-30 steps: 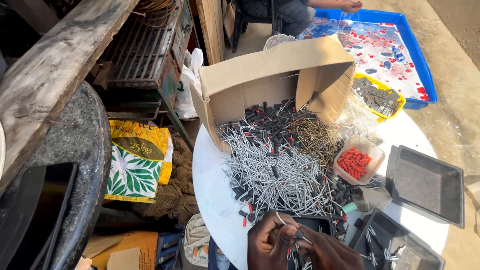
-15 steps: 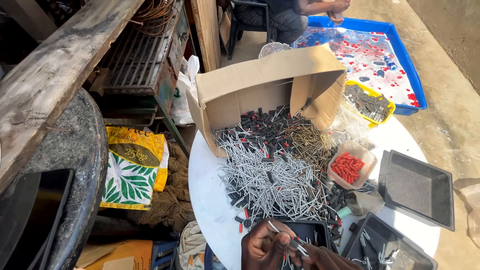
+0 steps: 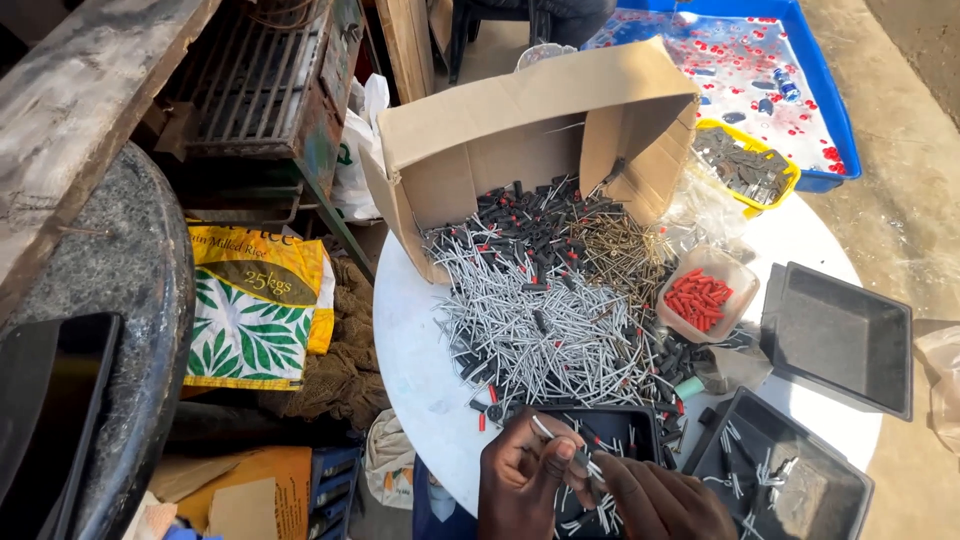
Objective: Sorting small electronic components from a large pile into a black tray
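Observation:
My left hand (image 3: 522, 482) and my right hand (image 3: 655, 500) meet at the bottom edge, over a black tray (image 3: 640, 425). Between their fingertips they pinch a silver nail (image 3: 545, 430) and a small dark plug; which hand grips which piece I cannot tell. Just beyond them a big heap of silver nails (image 3: 545, 325) mixed with black plugs (image 3: 535, 225) and brownish screws (image 3: 615, 240) spreads over a round white table (image 3: 420, 370). The heap spills out of a tipped cardboard box (image 3: 480, 125).
A clear tub of red plugs (image 3: 705, 298) sits right of the heap. Two more black trays (image 3: 840, 335) (image 3: 790, 485) lie at the right. A yellow tub (image 3: 750, 160) and a blue tray (image 3: 760, 60) lie beyond. A printed sack (image 3: 255, 305) lies left, under a wooden bench (image 3: 90, 110).
The view has shifted slightly, so the table sits a little higher in the picture. My hands stay together over the black tray, working the small pieces between the fingertips.

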